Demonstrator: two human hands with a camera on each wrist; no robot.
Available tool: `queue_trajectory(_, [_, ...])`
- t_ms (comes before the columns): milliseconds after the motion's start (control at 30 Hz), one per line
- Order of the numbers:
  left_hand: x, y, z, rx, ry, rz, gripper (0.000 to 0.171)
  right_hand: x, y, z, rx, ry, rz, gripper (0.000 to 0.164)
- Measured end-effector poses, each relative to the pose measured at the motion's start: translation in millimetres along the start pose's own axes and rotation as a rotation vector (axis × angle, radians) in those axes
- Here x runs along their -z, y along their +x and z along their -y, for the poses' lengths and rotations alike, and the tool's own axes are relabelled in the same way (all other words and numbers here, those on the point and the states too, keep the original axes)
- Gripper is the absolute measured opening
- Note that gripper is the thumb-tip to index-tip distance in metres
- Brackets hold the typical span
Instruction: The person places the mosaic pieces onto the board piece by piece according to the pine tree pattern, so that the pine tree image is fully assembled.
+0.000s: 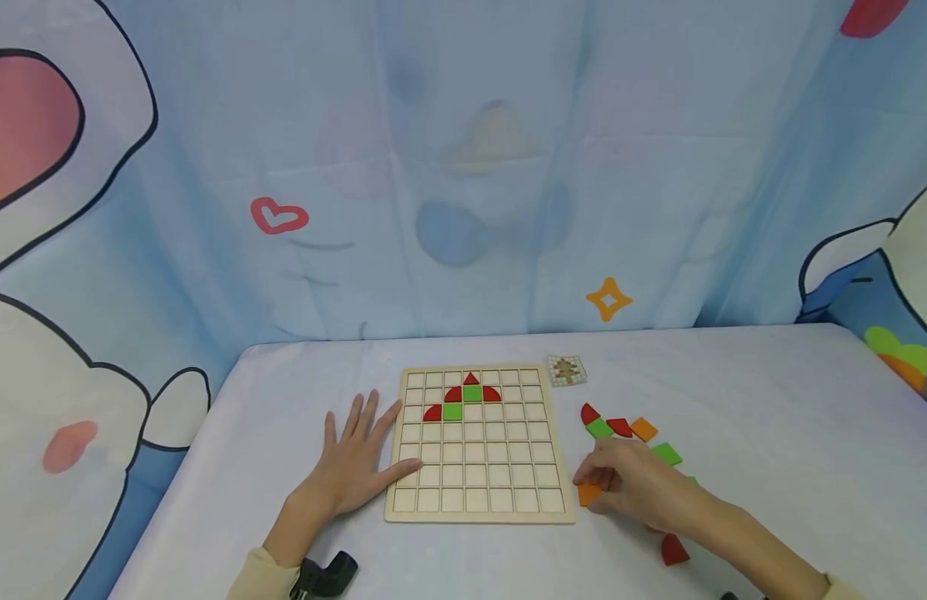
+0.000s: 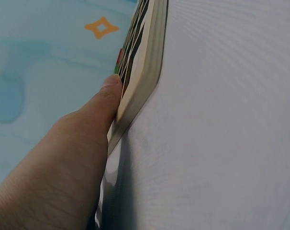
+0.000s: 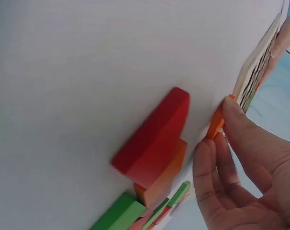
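Note:
A wooden grid board (image 1: 478,500) lies on the table, with green squares (image 1: 452,412) and several red pieces (image 1: 432,413) set in its upper cells. My left hand (image 1: 358,462) is spread flat at the board's left edge; its thumb lies over the rim, as the left wrist view also shows. Right of the board, my right hand (image 1: 632,483) pinches an orange square tile (image 1: 589,495) between thumb and fingers. In the right wrist view the orange tile (image 3: 216,123) stands on edge between the fingertips, close to the board's side.
Loose pieces lie around the right hand: a red quarter-round (image 1: 673,550), a green square (image 1: 667,453), an orange square (image 1: 643,429) and more red and green ones. A small pattern card (image 1: 567,370) lies beyond the board's upper right corner. A patterned curtain (image 1: 471,192) hangs behind the table.

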State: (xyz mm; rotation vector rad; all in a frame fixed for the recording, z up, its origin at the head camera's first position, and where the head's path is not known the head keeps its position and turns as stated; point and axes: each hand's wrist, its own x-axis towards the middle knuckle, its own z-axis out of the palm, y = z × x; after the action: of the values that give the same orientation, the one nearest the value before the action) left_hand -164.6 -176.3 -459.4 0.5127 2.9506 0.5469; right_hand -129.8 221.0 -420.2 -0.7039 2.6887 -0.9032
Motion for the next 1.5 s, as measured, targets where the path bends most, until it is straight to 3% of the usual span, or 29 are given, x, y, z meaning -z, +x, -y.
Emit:
queue_trajectory(233, [0.9,-0.3,-0.8,0.002,-0.007,0.002,0.092,3.7,4.0,2.3,-0.002,0.029,0.042,0.026])
queue_trajectory(467, [-0.5,-0.2,0.1,-0.002,-0.003,0.0,0.092,2.2,2.8,4.5,-0.03,0.064,0.032,0.031])
queue_trajectory(767, [-14.4,2.2,10.2,-0.049,-0.012,-0.101,0.094,3.6,-1.0,-1.0,-0.045,0.102,-0.006,0.031])
queue_trajectory(967, [-10.8,0.9,7.3,-0.038,-0.024,-0.085,0.094,12.7,1.9,-4.5,-0.017,0.098,-0.02,0.028])
queue_trajectory(1200, [-0.3,0.3,2.6,0.004,0.009,0.007,0.092,16.5,27.7,3.0,0.079,0.139,-0.082,0.022])
queue_trajectory(1500, [-2.3,0.1,3.7,-0.003,-0.013,0.008,0.092,6.0,81.3,17.1,0.161,0.204,-0.112,0.014])
